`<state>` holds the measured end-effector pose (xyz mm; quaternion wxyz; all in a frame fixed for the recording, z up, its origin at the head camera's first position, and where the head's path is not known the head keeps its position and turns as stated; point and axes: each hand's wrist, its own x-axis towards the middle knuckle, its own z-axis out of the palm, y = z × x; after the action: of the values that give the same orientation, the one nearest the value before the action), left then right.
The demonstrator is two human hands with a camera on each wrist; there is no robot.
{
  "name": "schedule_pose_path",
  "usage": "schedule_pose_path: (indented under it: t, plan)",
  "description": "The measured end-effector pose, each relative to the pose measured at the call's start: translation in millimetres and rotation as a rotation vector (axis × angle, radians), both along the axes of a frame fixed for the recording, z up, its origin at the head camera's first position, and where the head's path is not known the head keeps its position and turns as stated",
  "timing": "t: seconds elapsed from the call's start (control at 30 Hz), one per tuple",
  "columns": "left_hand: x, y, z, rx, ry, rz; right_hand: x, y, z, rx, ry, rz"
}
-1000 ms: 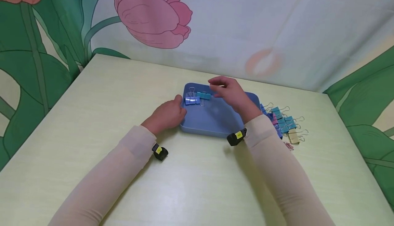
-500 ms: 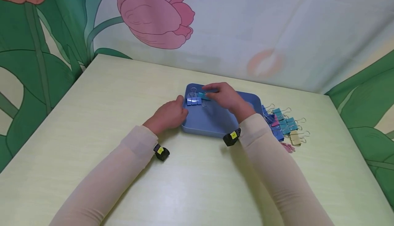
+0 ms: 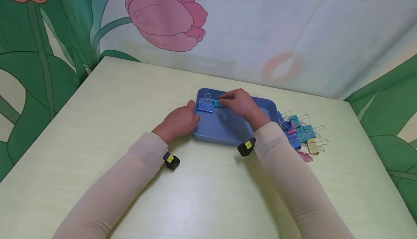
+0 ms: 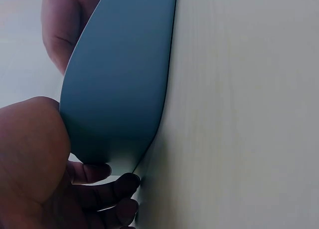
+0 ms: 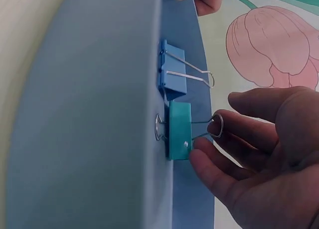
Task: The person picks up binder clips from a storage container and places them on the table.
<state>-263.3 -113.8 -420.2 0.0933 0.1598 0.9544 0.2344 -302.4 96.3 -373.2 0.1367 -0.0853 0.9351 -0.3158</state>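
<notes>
A blue tray [image 3: 215, 136] lies on the table, and my left hand [image 3: 180, 121] grips its left side. In the left wrist view the fingertips [image 4: 127, 185] curl against the tray's outer wall. Inside the tray, near the far left corner, a blue binder clip [image 3: 205, 106] sits with a wire handle raised. Beside it is a teal binder clip [image 5: 180, 131], partly covered by my right hand [image 3: 242, 105] in the head view. Right-hand fingers touch the teal clip's body and wire handle, while the thumb [image 5: 254, 102] stands apart from it.
To the tray's right lies a cluster of binder clips: several teal ones [image 3: 300, 132], dark blue ones [image 3: 293, 139] and a beige one [image 3: 313, 146]. A small pink bundle [image 3: 305, 156] lies in front. A flower-printed curtain [image 3: 234, 33] hangs behind the table [image 3: 202, 192].
My right hand has come down and left onto the teal clip inside the tray. The blue clip has turned slightly. My left hand has stayed at the tray's left side.
</notes>
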Motion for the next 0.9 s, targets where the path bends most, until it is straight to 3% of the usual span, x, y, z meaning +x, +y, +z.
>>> schedule_pose_path:
  t: [0.27, 0.9]
  plan:
    - [-0.2, 1, 0.0, -0.004, -0.002, 0.013, 0.4, 11, -4.3, 0.042, 0.043, -0.003]
    - [2.2, 1, -0.5, 0.004, 0.016, 0.004, 6.6, -1, -8.2, 0.195, 0.267, 0.163]
